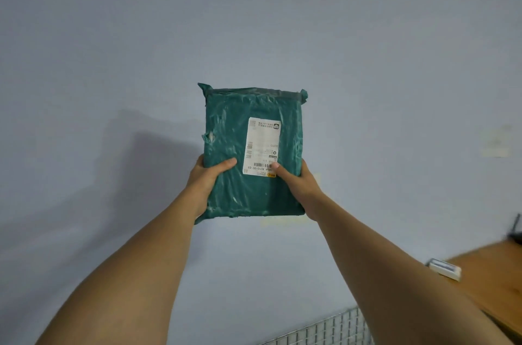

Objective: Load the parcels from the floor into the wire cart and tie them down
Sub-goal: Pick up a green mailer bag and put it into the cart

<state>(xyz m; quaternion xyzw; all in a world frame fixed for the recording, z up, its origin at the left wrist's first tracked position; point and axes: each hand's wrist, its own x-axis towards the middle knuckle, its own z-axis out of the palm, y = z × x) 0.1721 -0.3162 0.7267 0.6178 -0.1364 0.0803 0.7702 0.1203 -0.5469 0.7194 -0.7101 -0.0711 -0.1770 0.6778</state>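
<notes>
Up in front of a pale blue wall (113, 33), the left hand (207, 178) grips the lower left edge of a green plastic mailer parcel (230, 132), thumb across its face and fingers hidden behind. A white shipping label (262, 145) sits on the parcel's right half. The right hand (296, 185) grips the lower right edge, thumb touching the label's bottom corner. Low at the right, a wire mesh cart (327, 329) edge shows, beside a wooden tabletop (491, 282) bearing a small white box (445, 269).

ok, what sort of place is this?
Likely a plain indoor room used for dispatch: bare bluish wall, labelled green parcel, wire cart mesh below, wooden desk at right.
</notes>
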